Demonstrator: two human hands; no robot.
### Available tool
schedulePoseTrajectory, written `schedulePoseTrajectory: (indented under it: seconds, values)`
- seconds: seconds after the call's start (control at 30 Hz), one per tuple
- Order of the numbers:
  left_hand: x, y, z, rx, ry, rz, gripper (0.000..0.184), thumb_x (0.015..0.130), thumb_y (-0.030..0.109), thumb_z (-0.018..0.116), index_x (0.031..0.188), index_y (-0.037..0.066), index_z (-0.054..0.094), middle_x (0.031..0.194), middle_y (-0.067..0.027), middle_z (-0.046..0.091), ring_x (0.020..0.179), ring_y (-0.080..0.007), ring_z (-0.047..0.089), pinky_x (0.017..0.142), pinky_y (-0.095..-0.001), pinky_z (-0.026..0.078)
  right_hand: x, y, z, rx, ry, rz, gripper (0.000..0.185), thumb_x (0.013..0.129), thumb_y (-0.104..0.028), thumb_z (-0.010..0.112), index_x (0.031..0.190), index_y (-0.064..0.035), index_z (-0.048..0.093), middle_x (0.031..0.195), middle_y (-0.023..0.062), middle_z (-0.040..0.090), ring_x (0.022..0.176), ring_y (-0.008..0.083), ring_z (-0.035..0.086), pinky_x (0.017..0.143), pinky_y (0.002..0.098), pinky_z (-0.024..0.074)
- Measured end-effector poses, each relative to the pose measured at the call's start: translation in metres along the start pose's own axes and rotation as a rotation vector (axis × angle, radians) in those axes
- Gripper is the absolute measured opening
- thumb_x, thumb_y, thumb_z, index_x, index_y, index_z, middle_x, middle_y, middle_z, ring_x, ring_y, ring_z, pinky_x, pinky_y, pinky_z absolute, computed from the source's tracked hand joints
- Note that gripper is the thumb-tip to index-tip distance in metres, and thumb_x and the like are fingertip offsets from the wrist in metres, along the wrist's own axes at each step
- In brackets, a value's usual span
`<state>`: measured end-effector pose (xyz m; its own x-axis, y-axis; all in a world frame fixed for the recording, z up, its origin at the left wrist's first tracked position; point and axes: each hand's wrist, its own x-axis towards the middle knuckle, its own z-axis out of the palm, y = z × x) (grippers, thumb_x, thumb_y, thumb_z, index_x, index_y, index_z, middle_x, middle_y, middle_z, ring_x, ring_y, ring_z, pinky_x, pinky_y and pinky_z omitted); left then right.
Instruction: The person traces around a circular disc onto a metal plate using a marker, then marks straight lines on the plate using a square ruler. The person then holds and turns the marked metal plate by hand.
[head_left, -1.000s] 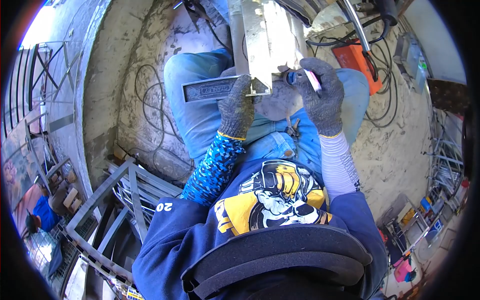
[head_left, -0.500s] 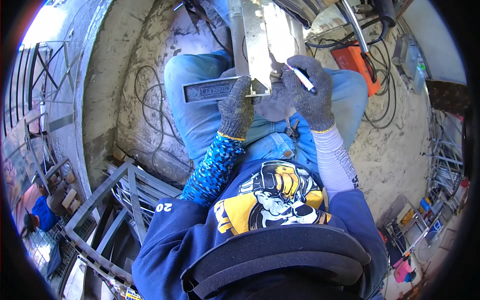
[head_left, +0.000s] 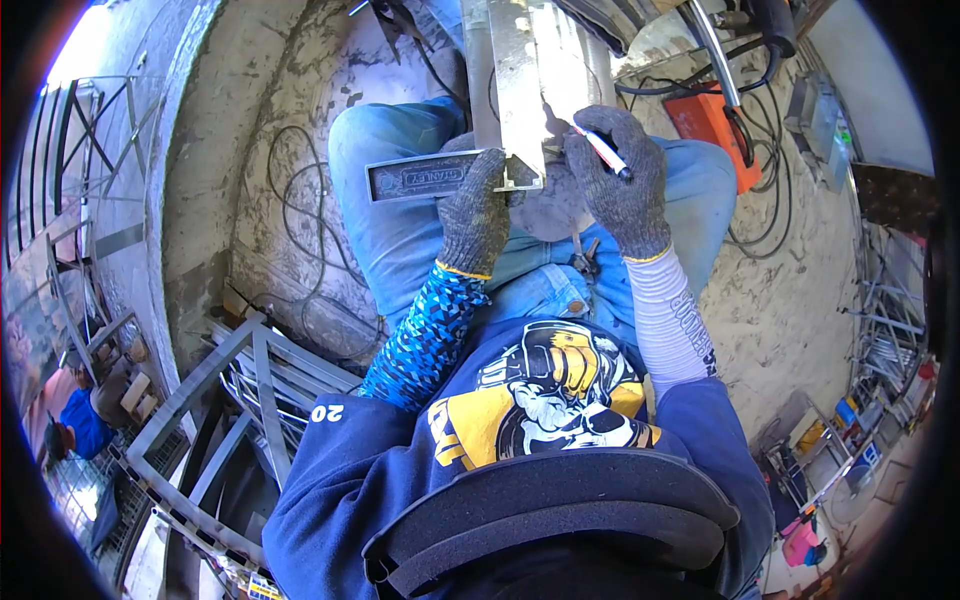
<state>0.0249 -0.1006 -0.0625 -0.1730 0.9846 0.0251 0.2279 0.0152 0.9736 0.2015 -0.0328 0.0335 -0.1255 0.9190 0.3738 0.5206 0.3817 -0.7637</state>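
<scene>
My left hand (head_left: 474,212), in a dark knit glove, is closed around the end of a Stanley square (head_left: 415,178) and the near end of a long metal bar (head_left: 515,80). The square's handle points left over my knee. A white marker (head_left: 603,152) with a dark end and a red mark is held in my gloved right hand (head_left: 622,185), its tip toward the bright metal surface (head_left: 565,70). Glare washes out part of that surface. Below the bar's end lies a round grey plate (head_left: 555,205), partly hidden.
An orange box (head_left: 712,135) with black cables stands at the right. Cable loops (head_left: 300,200) lie on the floor at the left. Metal frames (head_left: 262,390) are stacked at the lower left. A person in blue (head_left: 85,425) is at the far left.
My right hand has moved left and turned, bringing the marker closer to the bar and tilting it differently. My left hand keeps its grip on the square, almost unmoved.
</scene>
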Motion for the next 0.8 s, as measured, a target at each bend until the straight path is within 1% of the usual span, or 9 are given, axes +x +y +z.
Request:
schedulePoseTrajectory:
  seconds: [0.17,0.27,0.3,0.37,0.43,0.53,0.67,0.77,0.8]
  values:
    - [0.001,-0.012,0.002,-0.576,0.005,-0.332,0.054,0.077,-0.001,0.078,0.128,0.005,0.060,0.113,-0.0144,0.068,0.100,-0.0263,0.070,0.082,-0.0349,0.059,0.002,-0.003,0.000,-0.015,-0.028,0.041,0.019,0.086,-0.011,0.072,0.102,-0.0042,0.065,0.095,0.0133,0.071,0.081,0.0274,0.072,0.069,0.0350,0.0564]
    - [0.002,-0.008,0.005,-0.533,-0.016,-0.193,0.049,0.083,-0.005,0.071,0.129,0.004,0.058,0.119,-0.0141,0.065,0.103,-0.0251,0.068,0.081,-0.0358,0.059,0.003,-0.001,0.001,-0.008,-0.021,0.021,0.018,0.087,-0.011,0.072,0.102,-0.0042,0.065,0.094,0.0133,0.071,0.080,0.0275,0.072,0.069,0.0349,0.0563]
    - [0.003,-0.006,0.012,-0.662,0.077,-0.306,0.034,0.087,0.004,0.071,0.119,0.003,0.062,0.108,-0.0109,0.066,0.091,-0.0210,0.068,0.069,-0.0327,0.057,0.003,-0.002,0.001,-0.004,-0.022,0.025,0.018,0.087,-0.011,0.072,0.102,-0.0043,0.065,0.094,0.0130,0.071,0.081,0.0274,0.072,0.069,0.0351,0.0563]
    - [0.004,-0.003,0.015,-0.790,0.171,-0.421,0.022,0.091,0.013,0.072,0.109,0.003,0.065,0.097,-0.0076,0.068,0.078,-0.0169,0.068,0.057,-0.0295,0.056,0.003,-0.002,0.001,-0.001,-0.023,0.030,0.018,0.087,-0.011,0.072,0.102,-0.0044,0.064,0.094,0.0128,0.071,0.081,0.0274,0.072,0.069,0.0353,0.0562]
    - [0.003,-0.001,0.013,-0.873,0.156,-0.489,0.021,0.094,0.014,0.068,0.111,0.002,0.065,0.099,-0.0082,0.067,0.082,-0.0167,0.068,0.060,-0.0299,0.056,0.003,-0.001,0.002,0.007,-0.013,0.009,0.017,0.088,-0.011,0.071,0.102,-0.0047,0.064,0.093,0.0125,0.070,0.080,0.0270,0.072,0.069,0.0348,0.0557]
    - [0.003,0.002,0.009,-0.787,0.098,-0.364,0.020,0.095,0.013,0.066,0.112,0.001,0.064,0.100,-0.0082,0.066,0.084,-0.0162,0.067,0.062,-0.0302,0.057,0.004,-0.003,-0.001,0.049,-0.035,0.047,0.017,0.088,-0.011,0.072,0.101,-0.0047,0.064,0.091,0.0125,0.070,0.079,0.0268,0.071,0.068,0.0342,0.0549]
    - [0.004,0.006,0.010,-0.752,0.113,-0.394,0.020,0.095,0.012,0.065,0.113,0.001,0.063,0.099,-0.0081,0.066,0.084,-0.0156,0.067,0.063,-0.0301,0.057,0.004,-0.002,-0.002,0.095,-0.065,0.111,0.017,0.088,-0.011,0.072,0.101,-0.0047,0.064,0.090,0.0125,0.069,0.078,0.0260,0.071,0.067,0.0337,0.0542]
    - [0.004,0.006,0.011,-0.565,0.109,-0.235,0.021,0.095,0.012,0.066,0.113,0.001,0.062,0.099,-0.0083,0.066,0.085,-0.0154,0.067,0.063,-0.0302,0.057,0.003,0.001,-0.006,0.158,-0.090,0.177,0.016,0.088,-0.010,0.071,0.100,-0.0043,0.064,0.088,0.0126,0.069,0.077,0.0249,0.071,0.066,0.0339,0.0540]
    - [0.004,0.006,0.010,-0.698,0.117,-0.342,0.020,0.095,0.011,0.065,0.113,0.001,0.063,0.100,-0.0087,0.066,0.087,-0.0157,0.067,0.065,-0.0306,0.058,0.004,-0.001,-0.010,0.148,-0.126,0.179,0.015,0.087,-0.010,0.071,0.099,-0.0042,0.064,0.088,0.0127,0.069,0.077,0.0245,0.071,0.066,0.0338,0.0540]
